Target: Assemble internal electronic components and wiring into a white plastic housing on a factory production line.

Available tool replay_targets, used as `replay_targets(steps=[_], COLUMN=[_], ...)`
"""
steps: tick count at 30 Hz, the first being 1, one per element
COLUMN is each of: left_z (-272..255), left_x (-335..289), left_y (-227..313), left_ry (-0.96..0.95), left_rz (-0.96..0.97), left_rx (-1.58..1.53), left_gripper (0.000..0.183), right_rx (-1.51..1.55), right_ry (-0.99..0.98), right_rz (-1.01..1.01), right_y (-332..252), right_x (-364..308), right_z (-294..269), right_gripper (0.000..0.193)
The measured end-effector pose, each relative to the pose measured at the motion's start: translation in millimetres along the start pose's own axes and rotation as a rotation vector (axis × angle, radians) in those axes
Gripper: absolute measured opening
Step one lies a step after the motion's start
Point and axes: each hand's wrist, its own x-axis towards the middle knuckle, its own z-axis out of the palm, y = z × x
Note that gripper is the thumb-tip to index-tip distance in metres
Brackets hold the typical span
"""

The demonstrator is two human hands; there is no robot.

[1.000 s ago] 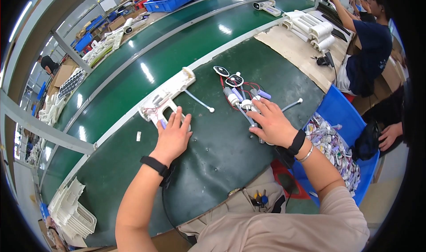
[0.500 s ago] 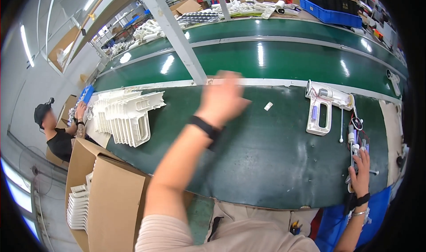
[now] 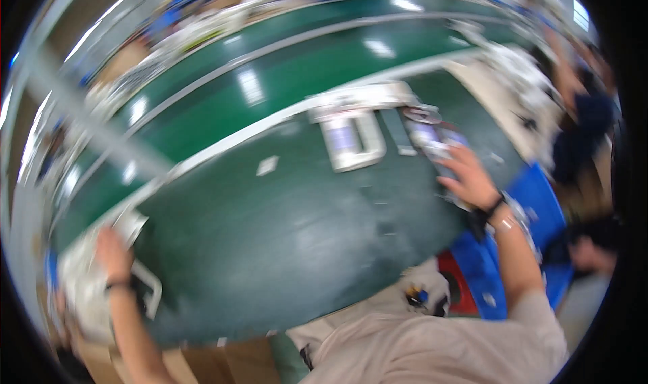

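Note:
The picture is smeared by motion. At the far left, my left hand [image 3: 115, 254] is at a stack of white plastic housing shells [image 3: 79, 269]; its fingers are too blurred to show any grip. Toward the right, my right hand [image 3: 471, 176] rests with fingers stretched and apart over several small wired parts [image 3: 425, 133], partly covering them. To the left of these parts lies a white housing shell with a looped handle [image 3: 372, 95], with a purple cylinder [image 3: 344, 138] inside its grip. A small white piece [image 3: 267, 166] lies alone on the dark green mat [image 3: 270, 249].
Behind the mat runs a green conveyor [image 3: 304, 63] with a pale edge rail. A blue bin [image 3: 486, 286] stands below the right edge, and a cardboard box [image 3: 233, 362] at the lower left. Another person [image 3: 587, 124] is at the far right. A white post [image 3: 101, 120] rises at left.
My left hand has moved from above the mat's middle to the shell stack at the far left. The view has swung round. My right hand stays by the wired parts.

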Motion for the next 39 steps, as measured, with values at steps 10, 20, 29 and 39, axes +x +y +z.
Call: replay_targets(steps=[10,20,29,39], left_z=[-249,-292,-324,-333], left_x=[48,94,152,146], left_y=[291,289,450,446], left_ry=[-0.304,-0.199,0.100,-0.124], left_rz=[0.572,0.781,1.042,0.892], left_rx=[-0.863,-0.871,-0.610,-1.255], left_gripper=[0.072,0.060,0.065,0.056], right_rx=[0.057,0.086,-0.045,1.236], right_ry=[-0.035,-0.291,-0.231,0.375], right_rz=[-0.009,0.272,0.237,0.096], right_y=[5,72,57,50], right_x=[63,149,189,110], right_z=[-74,-12,11,-59], right_gripper=[0.032,0.038,0.029,0.024])
